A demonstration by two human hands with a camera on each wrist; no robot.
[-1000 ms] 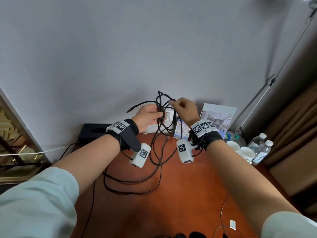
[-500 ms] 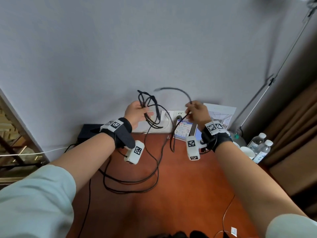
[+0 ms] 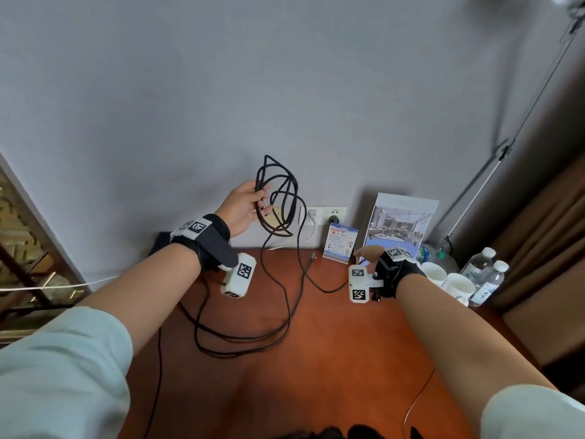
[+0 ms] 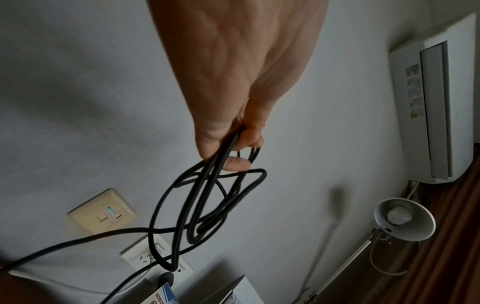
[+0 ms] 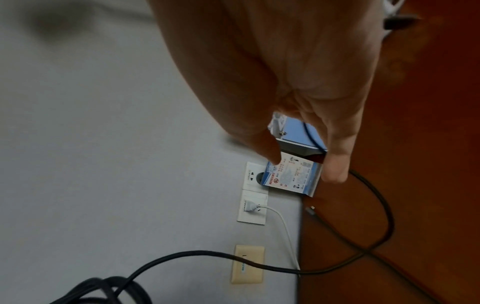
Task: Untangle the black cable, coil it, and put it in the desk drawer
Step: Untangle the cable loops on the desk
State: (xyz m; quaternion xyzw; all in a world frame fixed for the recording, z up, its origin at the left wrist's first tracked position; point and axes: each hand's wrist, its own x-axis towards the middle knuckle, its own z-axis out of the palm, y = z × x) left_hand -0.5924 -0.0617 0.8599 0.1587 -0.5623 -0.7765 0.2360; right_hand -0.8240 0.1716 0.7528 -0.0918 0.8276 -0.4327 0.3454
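Note:
The black cable (image 3: 278, 194) is a tangle of loops held up against the wall, and its long slack trails down in big curves over the red-brown desk (image 3: 332, 359). My left hand (image 3: 245, 205) grips the top of the loops, fingers curled round several strands (image 4: 207, 176). My right hand (image 3: 368, 253) is low at the back of the desk. One strand (image 5: 388, 216) runs out from under its curled thumb and fingers (image 5: 335, 164). A metal plug end (image 3: 313, 256) lies on the desk between the hands. No drawer is in view.
Wall sockets (image 3: 316, 215), one with a white plug, sit behind the tangle. A small card stand (image 3: 342, 240) and a propped brochure (image 3: 399, 223) stand next to my right hand. White cups (image 3: 456, 286) and water bottles (image 3: 487, 274) crowd the right corner. A black box (image 3: 161, 245) sits at the back left.
The hands have drawn apart. My right hand dropped from beside the tangle down and right to the desk near the card stand, while my left hand lifted the loops higher.

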